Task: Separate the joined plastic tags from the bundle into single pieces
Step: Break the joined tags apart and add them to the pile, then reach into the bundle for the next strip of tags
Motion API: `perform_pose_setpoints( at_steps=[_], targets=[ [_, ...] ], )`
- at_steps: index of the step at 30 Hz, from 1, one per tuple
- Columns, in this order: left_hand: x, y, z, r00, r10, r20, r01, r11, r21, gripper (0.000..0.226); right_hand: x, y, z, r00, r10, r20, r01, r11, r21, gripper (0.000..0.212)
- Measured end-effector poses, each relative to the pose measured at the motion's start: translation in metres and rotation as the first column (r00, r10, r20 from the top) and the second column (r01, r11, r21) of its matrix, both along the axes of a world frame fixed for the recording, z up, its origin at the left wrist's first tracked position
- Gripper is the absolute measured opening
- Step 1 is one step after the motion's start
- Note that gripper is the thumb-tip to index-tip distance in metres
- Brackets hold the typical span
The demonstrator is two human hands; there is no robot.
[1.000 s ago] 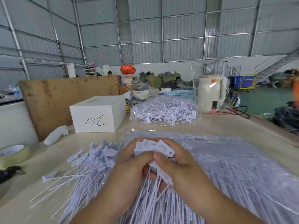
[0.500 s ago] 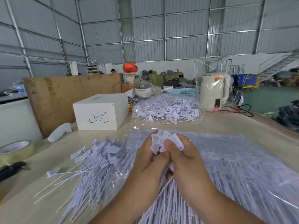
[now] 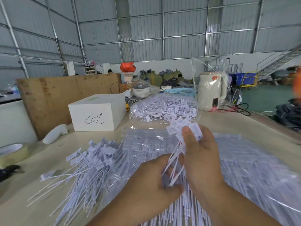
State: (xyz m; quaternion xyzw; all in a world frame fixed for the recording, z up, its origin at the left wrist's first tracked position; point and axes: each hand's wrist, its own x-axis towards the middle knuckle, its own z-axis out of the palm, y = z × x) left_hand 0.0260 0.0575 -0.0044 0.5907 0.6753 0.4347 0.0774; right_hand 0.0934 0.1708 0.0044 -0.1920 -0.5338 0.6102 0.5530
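The right hand point(image 3: 199, 154) is pinching the flat heads of the tag bundle point(image 3: 182, 128) up high. The left hand point(image 3: 156, 178) is gripping its thin tails lower down, above the worktop point(image 3: 228, 121).

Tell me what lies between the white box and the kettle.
In the head view, a clear bag of tags lies between the white box and the kettle.
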Motion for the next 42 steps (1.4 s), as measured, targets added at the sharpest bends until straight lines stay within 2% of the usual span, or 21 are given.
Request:
perform_pose_setpoints(
  at_steps=[4,8,10,12,13,14,16,17,19,23,25,28,31,33,34,35,37,38,39,41,42],
  targets=[
    [-0.005,-0.004,-0.002,0.997,0.075,-0.031,-0.074,0.997,0.02,0.014,0.0,0.002,0.002,1.0,0.005,0.018,-0.006,1.0,0.03,0.01],
    [-0.014,-0.007,0.003,0.991,0.133,-0.011,-0.132,0.988,0.076,0.02,0.0,0.0,0.005,0.972,0.235,-0.019,-0.236,0.965,-0.118,0.02],
    [-0.023,-0.011,0.012,0.971,0.239,0.02,-0.239,0.959,0.153,0.018,0.0,-0.002,0.01,0.939,0.337,0.073,-0.321,0.931,-0.172,0.02],
    [-0.038,-0.018,0.022,0.918,0.394,0.05,-0.394,0.889,0.234,0.018,0.005,-0.004,0.013,0.859,0.401,0.317,-0.392,0.915,-0.095,0.027],
    [-0.047,-0.023,0.026,0.88,0.472,0.045,-0.468,0.849,0.246,0.019,0.01,-0.005,0.011,0.798,0.363,0.482,-0.446,0.892,0.066,0.028],
    [-0.057,-0.028,0.029,0.834,0.552,0.013,-0.541,0.812,0.219,0.021,0.015,-0.007,0.008,0.732,0.271,0.624,-0.514,0.822,0.246,0.028],
    [-0.073,-0.033,0.027,0.715,0.691,-0.109,-0.684,0.723,0.095,0.027,0.022,-0.012,0.003,0.614,-0.008,0.789,-0.628,0.601,0.494,0.031],
    [-0.08,-0.033,0.024,0.66,0.726,-0.194,-0.737,0.676,0.024,0.028,0.023,-0.013,0.001,0.57,-0.116,0.813,-0.662,0.521,0.539,0.031],
    [-0.086,-0.033,0.02,0.589,0.755,-0.289,-0.801,0.592,-0.086,0.023,0.022,-0.015,0.002,0.52,-0.189,0.833,-0.702,0.461,0.543,0.03],
    [-0.094,-0.038,0.017,0.532,0.678,-0.507,-0.843,0.477,-0.246,0.018,0.029,-0.013,0.007,0.352,-0.222,0.909,-0.751,0.512,0.416,0.038],
    [-0.096,-0.041,0.018,0.54,0.701,-0.466,-0.842,0.455,-0.291,0.017,0.033,-0.011,0.007,0.312,-0.239,0.92,-0.742,0.544,0.393,0.03],
    [-0.099,-0.041,0.018,0.545,0.684,-0.485,-0.839,0.45,-0.307,0.026,0.032,-0.01,0.012,0.381,-0.273,0.884,-0.645,0.606,0.465,0.03],
    [-0.095,-0.038,0.02,0.496,0.672,-0.549,-0.864,0.446,-0.235,0.031,0.028,-0.008,0.013,0.471,-0.329,0.819,-0.538,0.628,0.562,0.052],
    [-0.088,-0.037,0.024,0.462,0.701,-0.543,-0.863,0.497,-0.092,0.037,0.027,-0.006,0.011,0.51,-0.334,0.793,-0.496,0.639,0.588,0.058],
    [-0.085,-0.036,0.023,0.503,0.722,-0.475,-0.816,0.578,0.015,0.041,0.026,-0.006,0.01,0.536,-0.319,0.781,-0.481,0.645,0.594,0.059],
    [-0.079,-0.034,0.023,0.593,0.711,-0.38,-0.734,0.671,0.11,0.043,0.025,-0.006,0.01,0.564,-0.291,0.773,-0.469,0.658,0.59,0.059],
    [-0.061,-0.029,0.023,0.816,0.532,-0.227,-0.495,0.846,0.199,0.048,0.024,-0.006,0.009,0.618,-0.233,0.751,-0.434,0.695,0.573,0.061],
    [-0.051,-0.025,0.02,0.877,0.412,-0.248,-0.377,0.909,0.177,0.053,0.023,-0.006,0.009,0.646,-0.218,0.731,-0.413,0.706,0.575,0.06],
    [-0.045,-0.021,0.015,0.888,0.331,-0.32,-0.309,0.944,0.117,0.057,0.022,-0.006,0.009,0.676,-0.207,0.707,-0.391,0.713,0.583,0.058],
    [-0.041,-0.012,0.003,0.846,0.259,-0.465,-0.264,0.963,0.057,0.056,0.019,-0.004,0.008,0.734,-0.206,0.647,-0.34,0.713,0.613,0.05],
    [-0.043,-0.01,-0.001,0.836,0.267,-0.479,-0.269,0.961,0.066,0.048,0.019,-0.002,0.007,0.743,-0.239,0.625,-0.321,0.693,0.646,0.045]
  ],
)
